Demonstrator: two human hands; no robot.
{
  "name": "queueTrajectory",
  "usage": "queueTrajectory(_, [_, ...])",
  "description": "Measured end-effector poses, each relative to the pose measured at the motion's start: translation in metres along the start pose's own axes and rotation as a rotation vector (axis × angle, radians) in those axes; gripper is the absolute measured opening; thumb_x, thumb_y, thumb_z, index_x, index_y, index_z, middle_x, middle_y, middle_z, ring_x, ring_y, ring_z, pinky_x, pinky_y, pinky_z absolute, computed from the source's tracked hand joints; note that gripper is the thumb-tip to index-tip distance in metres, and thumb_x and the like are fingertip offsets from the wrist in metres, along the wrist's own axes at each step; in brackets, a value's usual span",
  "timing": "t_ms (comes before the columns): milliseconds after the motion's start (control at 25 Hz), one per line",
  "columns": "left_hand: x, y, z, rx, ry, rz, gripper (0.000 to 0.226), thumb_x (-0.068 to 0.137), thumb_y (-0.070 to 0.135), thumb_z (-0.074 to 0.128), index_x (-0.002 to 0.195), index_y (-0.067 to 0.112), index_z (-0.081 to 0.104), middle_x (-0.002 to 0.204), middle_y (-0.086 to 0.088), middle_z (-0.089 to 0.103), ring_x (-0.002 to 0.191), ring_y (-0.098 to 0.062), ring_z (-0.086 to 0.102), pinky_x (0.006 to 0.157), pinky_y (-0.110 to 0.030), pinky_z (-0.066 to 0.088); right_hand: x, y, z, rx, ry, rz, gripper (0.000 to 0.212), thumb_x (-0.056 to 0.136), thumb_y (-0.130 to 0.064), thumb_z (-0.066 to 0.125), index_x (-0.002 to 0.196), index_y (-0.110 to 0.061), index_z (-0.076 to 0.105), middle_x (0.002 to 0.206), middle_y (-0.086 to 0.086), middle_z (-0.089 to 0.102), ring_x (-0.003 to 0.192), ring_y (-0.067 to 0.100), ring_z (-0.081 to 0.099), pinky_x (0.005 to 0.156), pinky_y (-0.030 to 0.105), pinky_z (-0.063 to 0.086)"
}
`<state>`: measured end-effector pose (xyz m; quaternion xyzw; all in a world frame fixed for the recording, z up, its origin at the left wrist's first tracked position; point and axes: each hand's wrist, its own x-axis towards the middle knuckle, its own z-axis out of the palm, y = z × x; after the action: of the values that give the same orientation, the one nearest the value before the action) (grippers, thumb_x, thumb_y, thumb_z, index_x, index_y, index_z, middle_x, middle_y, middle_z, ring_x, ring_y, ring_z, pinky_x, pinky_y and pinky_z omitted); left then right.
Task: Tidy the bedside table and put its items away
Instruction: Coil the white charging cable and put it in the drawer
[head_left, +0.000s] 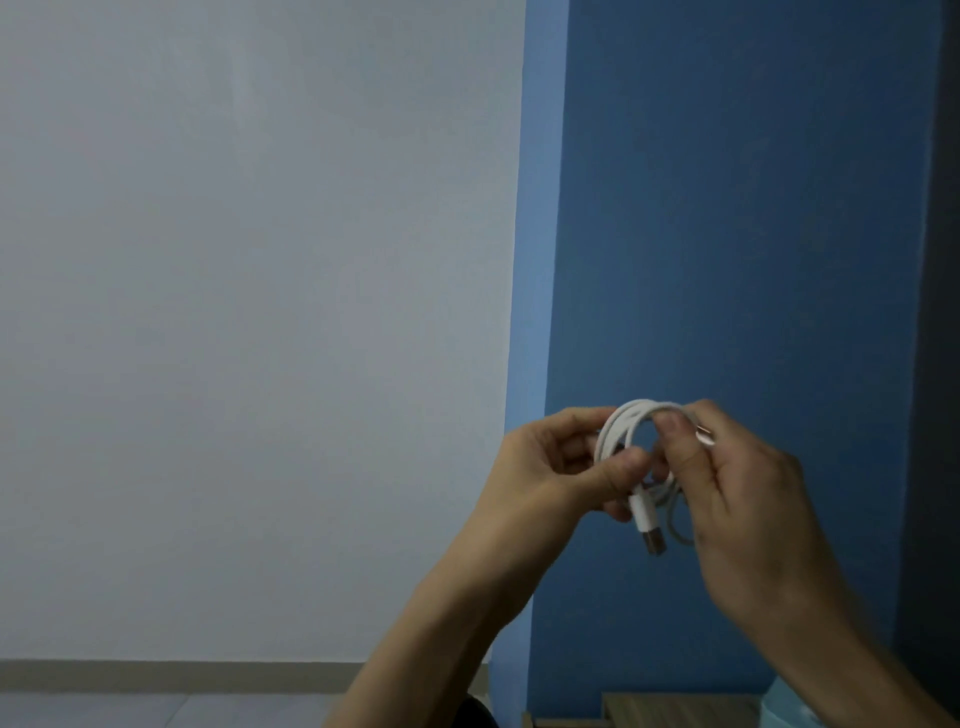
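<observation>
Cable, white and wound into a small coil, is held up in the air in front of the blue wall, between both hands. Its plug, white with a metal tip, hangs down from the bottom of the coil. The left hand is curled around the coil's left side, thumb pressed across the loops. The right hand pinches the top of the coil between thumb and fingers. To the left stands a pale grey wall. Low at the bottom right, a wooden surface shows beneath the hands.
</observation>
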<state>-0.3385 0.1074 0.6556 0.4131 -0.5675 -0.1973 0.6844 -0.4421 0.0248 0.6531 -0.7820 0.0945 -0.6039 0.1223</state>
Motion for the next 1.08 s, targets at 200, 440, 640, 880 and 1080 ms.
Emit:
queueTrajectory(200, [0.001, 0.000, 0.002, 0.184, 0.138, 0.122, 0.011, 0.087, 0.004, 0.062, 0.094, -0.004, 0.058, 0.069, -0.006, 0.063, 0.051, -0.015, 0.060, 0.040, -0.022, 0.049, -0.002, -0.002, 0.002, 0.023, -0.034, -0.030, 0.039, 0.084, -0.049, 0.031, 0.067, -0.021, 0.052, 0.076, -0.004, 0.058, 0.061, 0.014, 0.053, 0.045, 0.017, 0.035])
queueTrajectory(440, [0.003, -0.003, 0.010, 0.703, 0.382, 0.406, 0.014, 0.073, 0.007, 0.048, 0.080, 0.019, 0.047, 0.078, 0.004, 0.068, 0.058, -0.026, 0.058, 0.051, -0.035, 0.050, -0.001, -0.002, -0.002, -0.059, -0.158, -0.052, 0.036, 0.084, -0.048, 0.038, 0.066, -0.019, 0.050, 0.060, 0.003, 0.053, 0.060, 0.018, 0.050, 0.049, 0.021, 0.036])
queueTrajectory(640, [0.007, -0.001, 0.008, 1.177, 0.667, 0.457, 0.015, 0.062, 0.007, 0.044, 0.070, 0.019, 0.049, 0.049, 0.007, 0.052, 0.040, -0.024, 0.046, 0.038, -0.025, 0.030, 0.005, -0.008, -0.007, -0.006, -0.306, -0.063, 0.046, 0.076, -0.062, 0.030, 0.066, -0.021, 0.050, 0.069, 0.008, 0.057, 0.063, 0.022, 0.052, 0.055, 0.026, 0.038])
queueTrajectory(880, [0.002, 0.012, -0.011, 0.365, 0.055, 0.135, 0.016, 0.077, 0.019, 0.058, 0.091, 0.016, 0.053, 0.069, 0.001, 0.067, 0.050, -0.017, 0.049, 0.045, -0.022, 0.036, 0.009, -0.003, -0.014, -0.011, -0.249, -0.041, 0.042, 0.078, -0.062, 0.028, 0.066, -0.029, 0.051, 0.063, -0.014, 0.056, 0.052, 0.009, 0.049, 0.046, 0.017, 0.035])
queueTrajectory(1080, [-0.002, 0.011, -0.017, 0.622, -0.011, 0.170, 0.020, 0.082, 0.028, 0.053, 0.090, 0.012, 0.062, 0.067, 0.005, 0.057, 0.056, -0.010, 0.051, 0.053, -0.024, 0.045, 0.006, 0.000, -0.013, -0.017, -0.257, -0.029, 0.042, 0.078, -0.061, 0.028, 0.061, -0.029, 0.048, 0.065, -0.019, 0.059, 0.054, 0.005, 0.053, 0.047, 0.011, 0.037])
